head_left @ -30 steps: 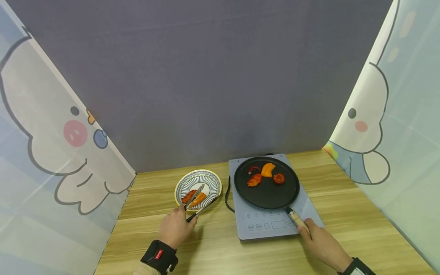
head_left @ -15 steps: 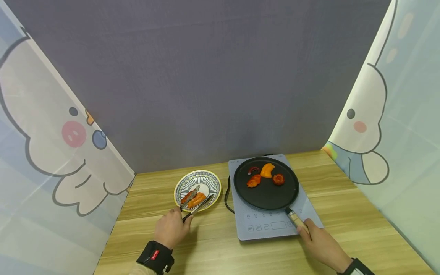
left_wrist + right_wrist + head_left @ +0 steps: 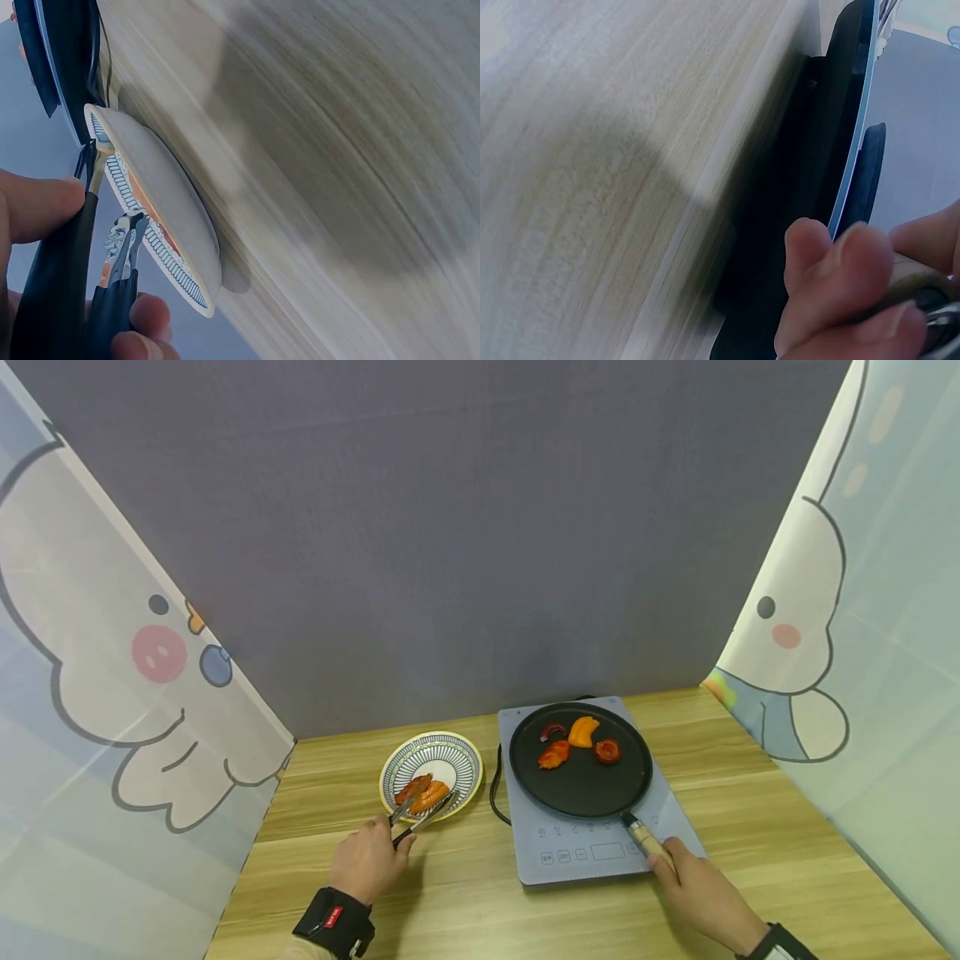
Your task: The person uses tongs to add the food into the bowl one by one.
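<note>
Wooden tabletop underlies hands gripping tongs, left, and partly hidden pan handle, right.

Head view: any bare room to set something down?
The wooden tabletop is bare right of the cooktop, left of the plate, and between the left hand and the cooktop. So is the near side of the pan. Crowded: between plate and cooktop, where a cord runs, and the plate's near side, under the tongs.

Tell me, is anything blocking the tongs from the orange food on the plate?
Nothing visible is in the way. The tongs in the left hand reach over the near rim of the plate, and the head view shows the orange food between their spread arms. The red food lies right beside it.
</note>
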Action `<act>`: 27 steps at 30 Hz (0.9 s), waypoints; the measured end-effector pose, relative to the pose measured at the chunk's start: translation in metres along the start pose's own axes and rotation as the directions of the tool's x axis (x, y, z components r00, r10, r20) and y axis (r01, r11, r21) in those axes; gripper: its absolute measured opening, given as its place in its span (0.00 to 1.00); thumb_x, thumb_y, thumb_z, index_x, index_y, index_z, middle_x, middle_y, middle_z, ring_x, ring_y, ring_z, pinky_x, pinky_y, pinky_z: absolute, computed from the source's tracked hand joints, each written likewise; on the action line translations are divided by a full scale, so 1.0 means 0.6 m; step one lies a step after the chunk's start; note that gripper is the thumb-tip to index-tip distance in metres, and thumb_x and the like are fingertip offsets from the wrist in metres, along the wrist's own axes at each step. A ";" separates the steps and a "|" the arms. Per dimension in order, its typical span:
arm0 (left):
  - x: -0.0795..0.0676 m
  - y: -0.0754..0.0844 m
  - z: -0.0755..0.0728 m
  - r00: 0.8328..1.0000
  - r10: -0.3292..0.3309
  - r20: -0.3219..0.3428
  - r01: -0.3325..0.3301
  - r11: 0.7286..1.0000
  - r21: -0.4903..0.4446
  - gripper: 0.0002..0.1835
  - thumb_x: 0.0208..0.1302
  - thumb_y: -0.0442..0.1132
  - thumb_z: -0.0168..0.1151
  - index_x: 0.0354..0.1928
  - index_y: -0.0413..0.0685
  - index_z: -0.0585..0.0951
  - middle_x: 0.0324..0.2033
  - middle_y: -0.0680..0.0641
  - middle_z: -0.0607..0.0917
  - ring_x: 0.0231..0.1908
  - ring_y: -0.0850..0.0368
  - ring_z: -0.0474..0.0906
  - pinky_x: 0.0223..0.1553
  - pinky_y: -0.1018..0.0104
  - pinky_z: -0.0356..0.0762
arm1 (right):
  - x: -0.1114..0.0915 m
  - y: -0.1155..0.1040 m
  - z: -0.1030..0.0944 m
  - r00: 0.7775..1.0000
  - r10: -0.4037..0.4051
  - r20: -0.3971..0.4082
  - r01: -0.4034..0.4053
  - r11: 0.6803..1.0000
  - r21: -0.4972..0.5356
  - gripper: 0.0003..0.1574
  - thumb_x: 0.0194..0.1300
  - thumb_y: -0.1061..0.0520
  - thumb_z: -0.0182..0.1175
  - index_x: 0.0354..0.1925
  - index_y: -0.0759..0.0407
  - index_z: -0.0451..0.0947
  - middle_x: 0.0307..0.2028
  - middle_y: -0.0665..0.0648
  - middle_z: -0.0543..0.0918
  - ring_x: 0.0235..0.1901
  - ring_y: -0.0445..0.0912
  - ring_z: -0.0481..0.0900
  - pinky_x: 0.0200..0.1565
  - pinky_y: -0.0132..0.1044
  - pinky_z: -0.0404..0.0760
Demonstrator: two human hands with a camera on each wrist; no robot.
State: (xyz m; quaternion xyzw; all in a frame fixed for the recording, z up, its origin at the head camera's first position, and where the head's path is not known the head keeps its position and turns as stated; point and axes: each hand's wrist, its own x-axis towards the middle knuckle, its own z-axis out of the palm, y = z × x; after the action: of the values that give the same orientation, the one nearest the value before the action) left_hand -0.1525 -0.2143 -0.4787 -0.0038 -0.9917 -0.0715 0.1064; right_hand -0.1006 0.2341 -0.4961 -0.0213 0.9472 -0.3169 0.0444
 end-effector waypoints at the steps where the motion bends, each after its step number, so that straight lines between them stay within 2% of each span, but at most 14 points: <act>1: 0.000 0.000 0.000 1.000 0.000 -0.002 0.000 1.000 0.000 0.26 0.49 0.59 0.62 0.24 0.40 0.73 0.16 0.46 0.73 0.13 0.50 0.71 0.12 0.56 0.61 | 0.000 0.000 0.000 1.000 0.000 -0.001 0.000 1.000 -0.001 0.20 0.67 0.41 0.45 0.36 0.58 0.65 0.15 0.49 0.63 0.11 0.38 0.59 0.13 0.31 0.59; 14: 0.003 -0.002 -0.003 1.000 0.020 0.001 -0.020 1.000 0.007 0.23 0.50 0.57 0.63 0.23 0.41 0.74 0.16 0.46 0.75 0.14 0.51 0.71 0.12 0.56 0.61 | 0.000 -0.002 -0.001 1.000 0.010 -0.003 -0.010 1.000 -0.014 0.20 0.67 0.42 0.45 0.36 0.58 0.66 0.15 0.49 0.64 0.11 0.38 0.60 0.13 0.31 0.60; 20: 0.005 -0.001 0.007 0.999 0.030 -0.033 -0.029 0.999 0.035 0.22 0.51 0.56 0.63 0.21 0.43 0.73 0.15 0.46 0.75 0.13 0.49 0.71 0.11 0.55 0.61 | -0.001 -0.002 -0.001 1.000 0.001 -0.001 -0.001 1.000 -0.006 0.20 0.67 0.42 0.45 0.36 0.58 0.65 0.15 0.49 0.64 0.11 0.38 0.59 0.13 0.31 0.59; 27: 0.007 0.004 0.016 0.992 0.067 -0.105 -0.060 0.996 0.069 0.20 0.50 0.53 0.65 0.19 0.44 0.73 0.15 0.46 0.76 0.13 0.48 0.72 0.11 0.54 0.61 | -0.002 -0.003 -0.001 1.000 0.003 -0.009 -0.003 1.000 -0.005 0.19 0.67 0.43 0.45 0.36 0.58 0.66 0.15 0.49 0.64 0.11 0.38 0.59 0.13 0.31 0.59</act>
State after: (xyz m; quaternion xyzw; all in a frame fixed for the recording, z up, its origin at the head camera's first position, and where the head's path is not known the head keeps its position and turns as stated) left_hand -0.1589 -0.2106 -0.4868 -0.0281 -0.9858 -0.0358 0.1616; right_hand -0.0997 0.2332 -0.4944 -0.0189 0.9482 -0.3143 0.0407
